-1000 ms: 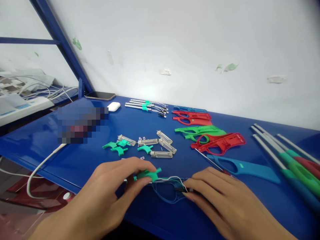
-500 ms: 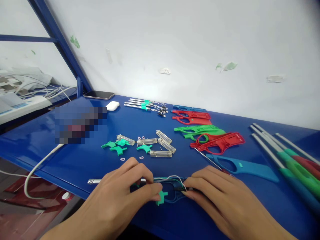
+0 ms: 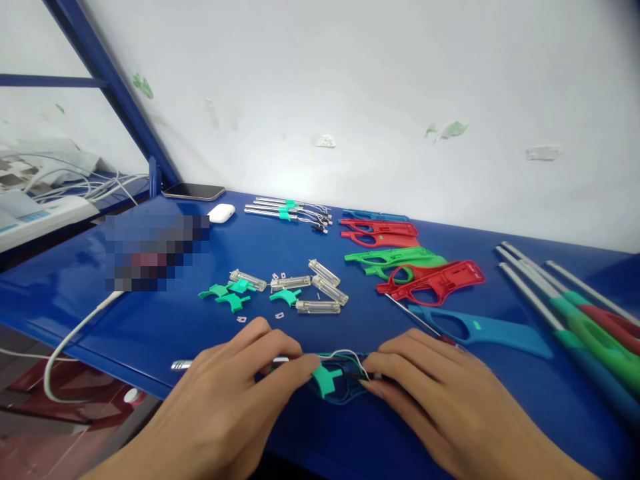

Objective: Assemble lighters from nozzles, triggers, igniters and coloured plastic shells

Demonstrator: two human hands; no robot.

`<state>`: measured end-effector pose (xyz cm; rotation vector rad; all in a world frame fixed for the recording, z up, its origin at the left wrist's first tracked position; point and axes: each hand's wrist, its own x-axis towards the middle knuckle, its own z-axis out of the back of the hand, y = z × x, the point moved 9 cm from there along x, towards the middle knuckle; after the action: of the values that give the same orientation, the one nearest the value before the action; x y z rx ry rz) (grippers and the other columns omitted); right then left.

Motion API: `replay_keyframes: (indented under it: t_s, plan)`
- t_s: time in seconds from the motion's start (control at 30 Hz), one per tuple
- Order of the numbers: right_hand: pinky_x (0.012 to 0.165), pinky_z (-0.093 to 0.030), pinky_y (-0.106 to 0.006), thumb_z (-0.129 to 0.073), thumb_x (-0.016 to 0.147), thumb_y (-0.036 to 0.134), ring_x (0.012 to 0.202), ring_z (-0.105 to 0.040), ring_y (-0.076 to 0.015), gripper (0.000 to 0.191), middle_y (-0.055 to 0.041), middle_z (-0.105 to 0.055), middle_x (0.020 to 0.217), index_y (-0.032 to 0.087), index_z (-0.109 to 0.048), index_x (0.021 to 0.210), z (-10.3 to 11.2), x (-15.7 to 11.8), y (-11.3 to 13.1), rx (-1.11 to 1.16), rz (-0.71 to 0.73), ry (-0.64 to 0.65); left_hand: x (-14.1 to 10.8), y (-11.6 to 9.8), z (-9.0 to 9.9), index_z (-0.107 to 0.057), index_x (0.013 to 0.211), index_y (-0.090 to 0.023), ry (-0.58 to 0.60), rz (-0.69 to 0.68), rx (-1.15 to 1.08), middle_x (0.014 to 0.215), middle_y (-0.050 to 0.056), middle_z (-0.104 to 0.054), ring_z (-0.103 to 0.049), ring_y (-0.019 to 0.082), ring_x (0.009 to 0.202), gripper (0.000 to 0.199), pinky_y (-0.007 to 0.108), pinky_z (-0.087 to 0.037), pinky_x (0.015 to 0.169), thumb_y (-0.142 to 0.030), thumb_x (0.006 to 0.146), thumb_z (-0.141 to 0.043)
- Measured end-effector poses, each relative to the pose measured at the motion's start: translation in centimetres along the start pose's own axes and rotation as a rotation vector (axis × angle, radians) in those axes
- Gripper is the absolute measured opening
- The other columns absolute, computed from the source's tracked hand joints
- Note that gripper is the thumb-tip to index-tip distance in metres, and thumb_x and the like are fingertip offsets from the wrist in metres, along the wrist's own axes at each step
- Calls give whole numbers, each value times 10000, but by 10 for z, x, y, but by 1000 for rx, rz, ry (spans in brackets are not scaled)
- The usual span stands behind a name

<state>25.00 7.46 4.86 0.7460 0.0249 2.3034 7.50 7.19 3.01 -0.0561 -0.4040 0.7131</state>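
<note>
Near the front edge of the blue table lies a blue handle half [image 3: 350,398], partly covered by both hands. My left hand [image 3: 250,387] pinches a green trigger piece [image 3: 327,381] over its middle. A silver tube [image 3: 181,365] passes under that hand, its tip showing at the left. White and green wires [image 3: 346,352] arch over the handle between the hands. With thumb and fingers together, my right hand [image 3: 425,380] grips a small black part [image 3: 354,376] at the wire ends.
Green triggers [image 3: 233,302] and clear fuel tanks [image 3: 320,307] lie ahead. Tubes with wires [image 3: 273,211], red handle halves [image 3: 440,283], green halves [image 3: 400,257] and a blue half [image 3: 510,333] are behind. Long lighters [image 3: 575,320] lie right, a phone [image 3: 195,192] back left.
The green trigger piece has moved slightly up and right over the blue handle and now shows more fully beyond my left fingertips. My right hand keeps its hold. The view has shifted slightly.
</note>
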Motion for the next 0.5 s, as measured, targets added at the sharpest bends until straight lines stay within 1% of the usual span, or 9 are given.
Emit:
replay_keyframes:
  t_s: [0.1,0.23,0.3,0.43,0.5]
  plan:
    - [813,-496,-281,-370,1182,308,800,-680,-126,341,42,-728,909,239,-669,1034,-1,0,0,5,4,4,9,-4,4,-655,1348,-256,-55,-28,-35,1119,17,-733,-579,226,904,530,398,-536,831,59,965,-468]
    - [824,-495,-278,-381,1180,307,813,-685,-122,333,47,-727,914,242,-674,1035,-2,-2,-1,16,0,17,16,-6,6,-667,1294,-254,-92,-16,-53,1056,8,-744,-580,221,859,491,361,-557,757,53,965,-471]
    - [821,-498,-279,-384,1179,309,818,-687,-123,328,47,-729,917,244,-674,1041,-2,-2,-1,22,-2,13,17,-7,6,-668,1280,-248,-112,-9,-76,1040,15,-737,-583,213,838,472,353,-570,751,50,969,-474]
    - [807,-508,-272,-398,1176,317,819,-693,-120,309,45,-732,928,248,-670,1048,-3,-2,-3,31,-14,13,17,-6,4,-685,1261,-246,-146,-7,-105,1028,20,-728,-593,193,823,456,362,-593,805,47,975,-484]
    - [801,-513,-267,-396,1177,317,818,-698,-117,310,44,-733,929,248,-669,1048,-3,-2,-3,34,-16,15,17,-5,3,-689,1270,-250,-150,-8,-118,1033,18,-732,-599,187,828,461,340,-587,779,44,980,-484]
